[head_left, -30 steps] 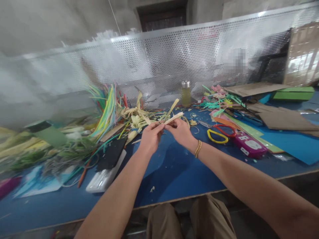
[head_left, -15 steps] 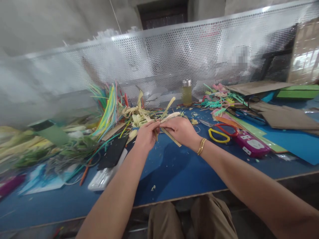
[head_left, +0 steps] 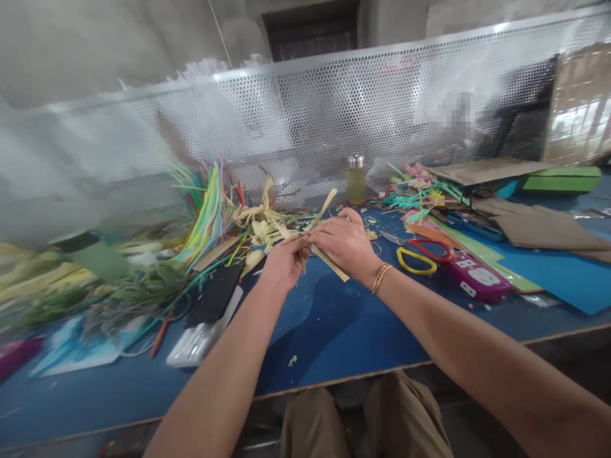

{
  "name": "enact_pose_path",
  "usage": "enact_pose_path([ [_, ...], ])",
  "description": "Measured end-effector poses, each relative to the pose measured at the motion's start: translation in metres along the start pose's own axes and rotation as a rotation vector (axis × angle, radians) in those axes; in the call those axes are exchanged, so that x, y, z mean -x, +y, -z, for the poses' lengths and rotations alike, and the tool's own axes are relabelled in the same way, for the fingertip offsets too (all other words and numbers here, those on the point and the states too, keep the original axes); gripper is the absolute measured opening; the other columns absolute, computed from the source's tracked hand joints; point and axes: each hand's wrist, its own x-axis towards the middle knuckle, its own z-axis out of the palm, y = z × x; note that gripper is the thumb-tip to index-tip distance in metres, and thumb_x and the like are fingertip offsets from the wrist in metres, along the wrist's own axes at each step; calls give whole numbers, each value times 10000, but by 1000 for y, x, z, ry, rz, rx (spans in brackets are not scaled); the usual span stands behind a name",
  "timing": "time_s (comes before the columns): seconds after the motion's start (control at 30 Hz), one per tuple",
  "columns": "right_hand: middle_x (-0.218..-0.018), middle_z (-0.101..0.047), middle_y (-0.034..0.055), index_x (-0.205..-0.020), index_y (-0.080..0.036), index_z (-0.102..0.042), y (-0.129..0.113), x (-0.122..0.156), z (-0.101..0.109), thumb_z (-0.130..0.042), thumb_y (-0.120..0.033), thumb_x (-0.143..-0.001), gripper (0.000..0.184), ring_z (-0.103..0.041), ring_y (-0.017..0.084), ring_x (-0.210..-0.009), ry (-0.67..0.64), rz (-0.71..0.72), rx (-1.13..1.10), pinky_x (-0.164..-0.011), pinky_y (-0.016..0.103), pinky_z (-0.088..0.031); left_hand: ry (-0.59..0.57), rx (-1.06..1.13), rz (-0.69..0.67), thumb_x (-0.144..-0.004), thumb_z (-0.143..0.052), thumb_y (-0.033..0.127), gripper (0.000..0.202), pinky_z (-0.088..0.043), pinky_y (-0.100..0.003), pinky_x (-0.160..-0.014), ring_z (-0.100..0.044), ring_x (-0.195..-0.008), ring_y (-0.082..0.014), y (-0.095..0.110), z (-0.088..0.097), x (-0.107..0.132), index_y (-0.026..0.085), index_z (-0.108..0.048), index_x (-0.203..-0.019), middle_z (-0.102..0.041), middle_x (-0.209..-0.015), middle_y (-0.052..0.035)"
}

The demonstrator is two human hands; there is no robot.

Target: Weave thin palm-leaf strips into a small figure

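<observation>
Over the blue table [head_left: 334,331], my left hand [head_left: 284,261] pinches one end of a pale yellow leaf strip [head_left: 330,262]. My right hand [head_left: 346,245], a gold bracelet on its wrist, is closed over the same strip, which juts out below it toward me. Both hands sit just in front of a heap of pale yellow strips [head_left: 267,226]. A bundle of coloured strips [head_left: 205,210] fans up to the left of that heap.
Yellow-handled scissors [head_left: 416,259], red-handled scissors [head_left: 432,248] and a pink device [head_left: 480,280] lie right of my hands. A small bottle [head_left: 356,178] stands by the perforated metal screen [head_left: 334,114]. Cardboard and green sheets are at the far right, a black pad [head_left: 214,296] at the left.
My right hand has turned over the strip and covers more of it; the strip's upper end, earlier sticking up to the right, is folded under, and its lower end points toward me.
</observation>
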Motion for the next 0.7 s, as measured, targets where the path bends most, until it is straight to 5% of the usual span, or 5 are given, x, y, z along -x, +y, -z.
enact_pose_path([
  [0.33, -820, -676, 16, -815, -241, -656, -6, 0, -2, -448, -267, -945, 247, -532, 174, -832, 26, -100, -5, -908, 378, -255, -62, 41, 2, -665, -697, 41, 94, -427, -160, -525, -518, -559, -53, -6, 1, 1, 106, -674, -728, -603, -673, -5],
  [0.53, -769, -668, 14, -734, -202, -594, -11, 0, -16, -587, -278, -861, 148, -568, 178, -781, 130, -409, -208, -846, 357, -315, -86, 15, -92, -680, -733, 132, 88, -447, -197, -615, -553, -634, -79, -9, -2, 2, 108, -680, -746, -632, -722, -25],
  [0.7, -755, -649, -3, -694, -207, -569, -9, 0, -28, -604, -257, -791, 114, -567, 152, -714, 176, -627, -532, -736, 298, -405, -60, -38, -110, -652, -778, 192, 188, -406, -219, -532, -543, -600, -94, -13, -4, 4, 138, -696, -813, -638, -708, -17],
])
